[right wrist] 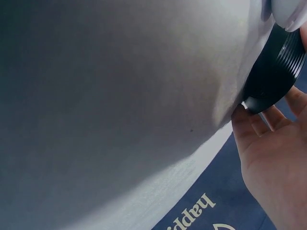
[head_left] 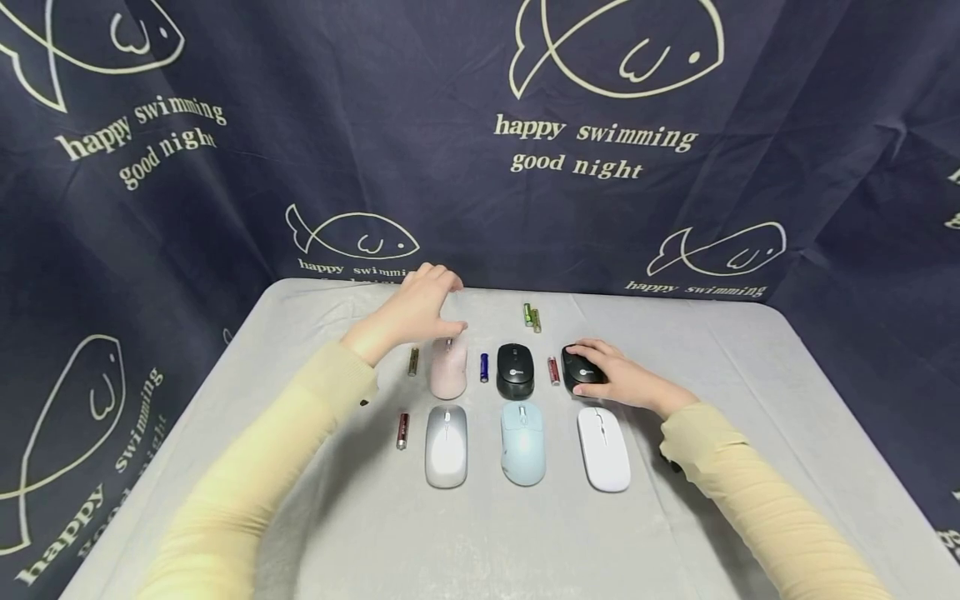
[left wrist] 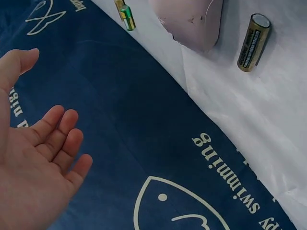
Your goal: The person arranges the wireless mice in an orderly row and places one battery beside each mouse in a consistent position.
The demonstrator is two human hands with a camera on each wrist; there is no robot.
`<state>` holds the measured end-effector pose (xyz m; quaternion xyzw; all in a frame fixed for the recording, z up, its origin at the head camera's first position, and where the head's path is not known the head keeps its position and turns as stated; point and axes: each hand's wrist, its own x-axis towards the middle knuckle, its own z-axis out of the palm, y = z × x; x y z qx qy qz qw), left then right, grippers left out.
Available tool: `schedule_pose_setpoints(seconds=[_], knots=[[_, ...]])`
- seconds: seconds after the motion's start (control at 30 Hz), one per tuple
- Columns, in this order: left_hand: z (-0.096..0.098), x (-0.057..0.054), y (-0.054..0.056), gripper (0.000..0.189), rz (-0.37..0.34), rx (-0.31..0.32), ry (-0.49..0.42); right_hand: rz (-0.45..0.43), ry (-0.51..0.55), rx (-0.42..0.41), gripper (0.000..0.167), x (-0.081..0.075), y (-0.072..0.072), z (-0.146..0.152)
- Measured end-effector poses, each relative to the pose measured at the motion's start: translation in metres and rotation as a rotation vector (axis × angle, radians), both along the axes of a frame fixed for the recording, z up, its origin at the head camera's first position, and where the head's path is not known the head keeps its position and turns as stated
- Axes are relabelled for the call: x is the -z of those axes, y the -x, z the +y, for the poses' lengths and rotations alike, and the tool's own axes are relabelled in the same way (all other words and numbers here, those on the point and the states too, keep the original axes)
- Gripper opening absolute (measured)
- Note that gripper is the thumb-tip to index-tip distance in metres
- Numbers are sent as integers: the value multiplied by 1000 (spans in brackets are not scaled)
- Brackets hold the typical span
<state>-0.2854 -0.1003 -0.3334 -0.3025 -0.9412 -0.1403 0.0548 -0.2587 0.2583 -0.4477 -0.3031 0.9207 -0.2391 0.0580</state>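
My right hand (head_left: 626,381) grips the right-hand black mouse (head_left: 579,372), thumb at its near side and fingers over its far side. In the right wrist view the fingers (right wrist: 247,129) curl at the ribbed edge of that black mouse (right wrist: 276,69). My left hand (head_left: 420,307) is raised over the far end of the pink mouse (head_left: 448,371), thumb and fingers apart. The left wrist view shows the left hand (left wrist: 43,158) with loosely bent fingers and nothing in it. A gold-brown battery (head_left: 413,361) lies left of the pink mouse.
Another black mouse (head_left: 515,371) stands mid-row, between a blue battery (head_left: 483,367) and a red battery (head_left: 553,371). Nearer lie a silver mouse (head_left: 446,450), a light blue mouse (head_left: 522,446), a white mouse (head_left: 603,450) and a dark red battery (head_left: 402,431). Two green batteries (head_left: 532,317) lie at the back.
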Motion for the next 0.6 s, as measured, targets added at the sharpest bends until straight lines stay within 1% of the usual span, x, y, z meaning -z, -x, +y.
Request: schedule_pose_setpoints(seconds=[0.23,0.37,0.6], knots=[[7,6,20,53,-11,-46,-19,-4,5,1,68,-1,0,0],[12,10,31,54,-7,-71,-11,3,1,0,68,-1,-1,0],[20,14,44,57,-8,-102,29,-4,8,1,68,-3,-2,-1]])
